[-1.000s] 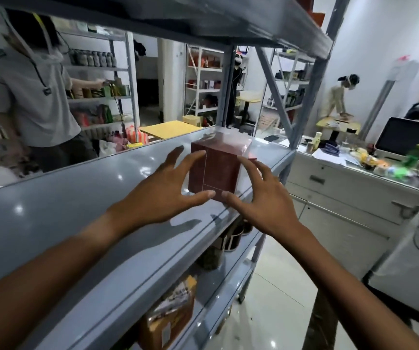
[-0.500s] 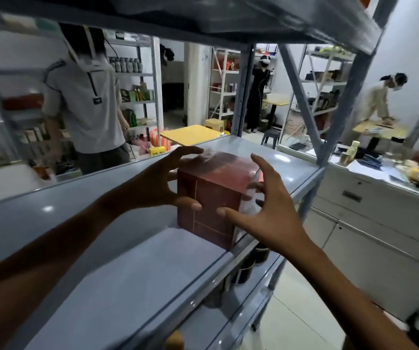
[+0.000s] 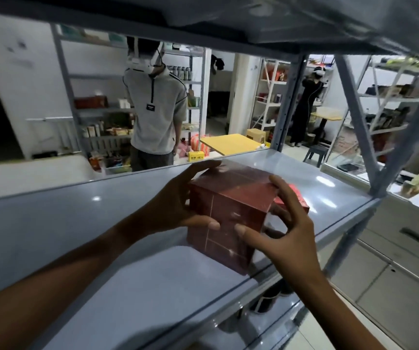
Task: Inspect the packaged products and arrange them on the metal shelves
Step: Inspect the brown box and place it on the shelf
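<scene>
**Red Box Held at the Shelf's Front Edge**

At the front edge of the grey metal shelf [image 3: 77, 223], toward its right end, a dark red box [image 3: 231, 218] wrapped in clear film stood tilted. Each hand grasped it: the left hand [image 3: 175, 208] curled around its left side and top, the right hand [image 3: 281, 231] gripping its right side, thumb on the front face. Beyond the shelf's far edge, a person in a grey shirt [image 3: 156, 112] stood facing other shelving.

Both hands hold a dark red box [image 3: 231, 213] on the shiny grey shelf [image 3: 64, 223]. The left hand [image 3: 175, 208] grips its left side and the right hand [image 3: 284, 231] grips its right side.
</scene>
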